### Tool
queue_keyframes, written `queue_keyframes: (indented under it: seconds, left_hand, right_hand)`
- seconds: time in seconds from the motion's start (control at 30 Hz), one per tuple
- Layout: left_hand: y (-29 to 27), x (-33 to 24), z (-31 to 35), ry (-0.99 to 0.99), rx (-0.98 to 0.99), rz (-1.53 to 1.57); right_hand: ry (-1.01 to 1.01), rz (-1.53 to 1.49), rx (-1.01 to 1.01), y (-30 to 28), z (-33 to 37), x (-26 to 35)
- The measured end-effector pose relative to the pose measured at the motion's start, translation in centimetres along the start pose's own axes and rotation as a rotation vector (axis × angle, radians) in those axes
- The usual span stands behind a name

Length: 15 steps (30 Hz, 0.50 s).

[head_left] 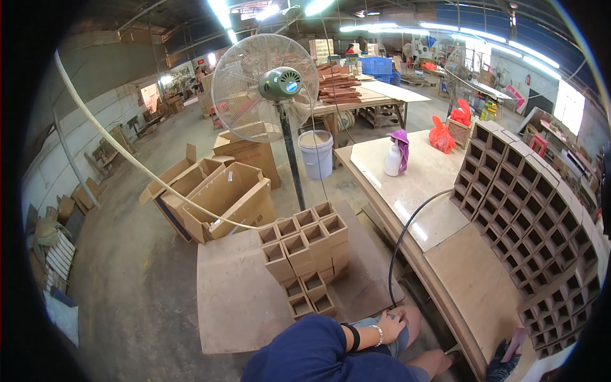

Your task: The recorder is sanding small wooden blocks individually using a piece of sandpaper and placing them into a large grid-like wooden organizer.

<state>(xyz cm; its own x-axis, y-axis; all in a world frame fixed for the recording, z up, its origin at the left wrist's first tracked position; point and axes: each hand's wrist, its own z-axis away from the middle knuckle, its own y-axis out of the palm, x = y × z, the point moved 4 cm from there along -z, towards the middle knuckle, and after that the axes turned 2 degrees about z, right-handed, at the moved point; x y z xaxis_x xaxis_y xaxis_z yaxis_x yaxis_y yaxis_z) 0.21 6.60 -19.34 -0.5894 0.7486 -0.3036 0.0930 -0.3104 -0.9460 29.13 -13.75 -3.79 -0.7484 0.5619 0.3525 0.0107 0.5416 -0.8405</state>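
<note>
Long tube lights hang over a big workshop, with a pale wall running down its left side. On the concrete floor sit open cardboard cartons (245, 184), and nearer to us a flat brown board (235, 299) carries a small group of open boxes (335, 251) with square mouths. Behind that group a big standing fan (280, 84) rises on a dark pole, with a white bucket (317, 160) just right of it. Low in the middle, past a navy sleeve (305, 347), the person's left hand (390, 326), with a beaded bracelet at the wrist, lies over a knee, its fingers loosely bent; I cannot tell whether they hold anything. A black hose (401, 235) curves up to the table (474, 261), where a white spray bottle (393, 162) stands with a purple cloth (401, 145) on it, and red plastic bags (440, 137) sit further along. On the table's right, stacked boxes (517, 181) form a tall honeycomb. Near their lower end is the dark-gloved right hand (501, 364), fingers closed around what looks like a flat pinkish piece (517, 340).
</note>
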Motion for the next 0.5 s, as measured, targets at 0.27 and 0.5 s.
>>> queue_keyframes:
  seconds: [0.27, 0.5]
  left_hand:
    - [0.3, 0.3, 0.4, -0.018, -0.062, 0.11]
    - [0.7, 0.6, 0.1, -0.052, -0.076, 0.087]
  right_hand:
    - [0.076, -0.135, -0.027, 0.2, 0.1, 0.4]
    - [0.055, -0.244, -0.06, 4.0, 0.4, -6.7]
